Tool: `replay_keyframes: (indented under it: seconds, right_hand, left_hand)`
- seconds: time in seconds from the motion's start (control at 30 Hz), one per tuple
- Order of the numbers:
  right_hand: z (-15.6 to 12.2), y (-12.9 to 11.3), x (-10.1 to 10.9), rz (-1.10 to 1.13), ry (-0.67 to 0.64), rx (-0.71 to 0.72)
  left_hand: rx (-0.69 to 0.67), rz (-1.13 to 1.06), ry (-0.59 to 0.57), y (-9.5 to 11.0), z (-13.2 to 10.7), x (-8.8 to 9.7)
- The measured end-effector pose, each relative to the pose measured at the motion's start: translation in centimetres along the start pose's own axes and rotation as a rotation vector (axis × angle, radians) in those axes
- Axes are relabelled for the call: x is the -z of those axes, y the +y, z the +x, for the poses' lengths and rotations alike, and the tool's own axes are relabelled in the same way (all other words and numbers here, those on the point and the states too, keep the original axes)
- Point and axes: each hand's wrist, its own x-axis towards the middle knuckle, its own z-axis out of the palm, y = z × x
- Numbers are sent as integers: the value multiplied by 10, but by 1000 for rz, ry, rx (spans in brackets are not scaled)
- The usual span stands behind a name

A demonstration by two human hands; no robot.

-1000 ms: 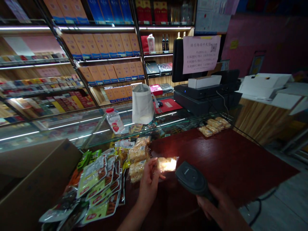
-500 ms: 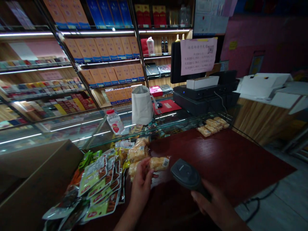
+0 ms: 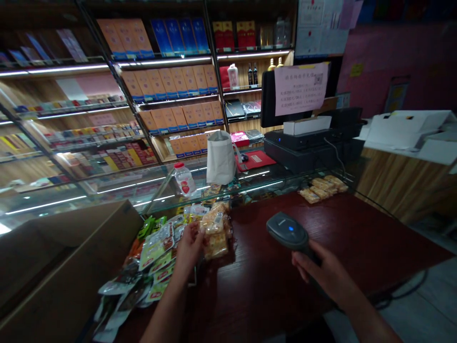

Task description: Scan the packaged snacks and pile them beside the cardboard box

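My right hand (image 3: 317, 264) grips a dark barcode scanner (image 3: 285, 229) by its handle above the table; a blue light glows on its head. My left hand (image 3: 191, 242) pinches the left end of a clear-wrapped packet of golden crackers or pastry (image 3: 212, 223). That packet is over a small pile of like packets (image 3: 216, 247), and I cannot tell whether it rests on them. Just left of that hand, flat snack bags (image 3: 157, 247) in green and white lie heaped, partly behind my forearm.
An open cardboard box (image 3: 117, 219) stands on the left. More wrapped packets (image 3: 323, 188) lie at the table's far right corner. A glass counter behind carries a red-capped bottle (image 3: 184, 180), a white bag (image 3: 220, 159) and a monitor (image 3: 268, 100). The dark red table (image 3: 257, 271) spreads before me.
My left hand has moved up and away from the single packet it held lower on the table, now at the pile. The scanner's blue light has come on. The view has turned slightly left.
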Motion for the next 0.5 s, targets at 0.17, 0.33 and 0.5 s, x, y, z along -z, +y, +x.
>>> replay_keyframes:
  seconds: [0.17,0.33,0.5]
  right_hand:
    - [-10,-7,8,28,33,28]
    - [-37,-2,18,43,113,28]
    - [-75,23,27,16,152,-7]
  left_hand:
    - [-88,306,76,-3,-3,5]
    - [-90,512,93,-5,-3,2]
    - [-120,590,127,-6,-14,-3]
